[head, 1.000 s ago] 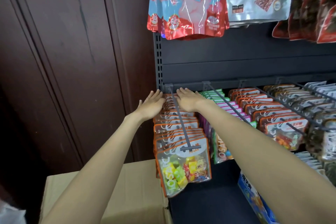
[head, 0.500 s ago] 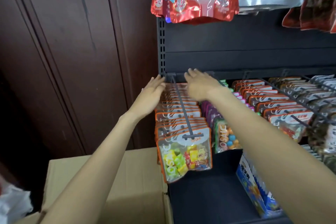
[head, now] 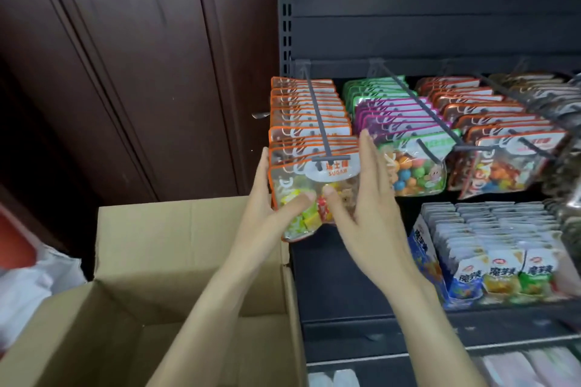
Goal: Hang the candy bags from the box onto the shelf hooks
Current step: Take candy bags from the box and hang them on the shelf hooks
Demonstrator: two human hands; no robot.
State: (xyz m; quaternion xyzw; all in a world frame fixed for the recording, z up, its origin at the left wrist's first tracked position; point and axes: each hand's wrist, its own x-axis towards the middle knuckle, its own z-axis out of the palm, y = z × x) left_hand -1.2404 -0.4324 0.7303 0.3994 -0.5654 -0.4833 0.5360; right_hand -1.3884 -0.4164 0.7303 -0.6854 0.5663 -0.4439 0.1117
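Candy bags (head: 309, 122), orange-edged, fill the leftmost shelf hook (head: 323, 132). Left hand (head: 267, 207), drawn forward from the hook's rear a second ago, presses straight fingers on the front bag's left edge, thumb on its face. Right hand (head: 364, 198) mirrors it on the right edge. The row seems squared up; the cardboard box (head: 176, 261) beneath both wrists shows no bags.
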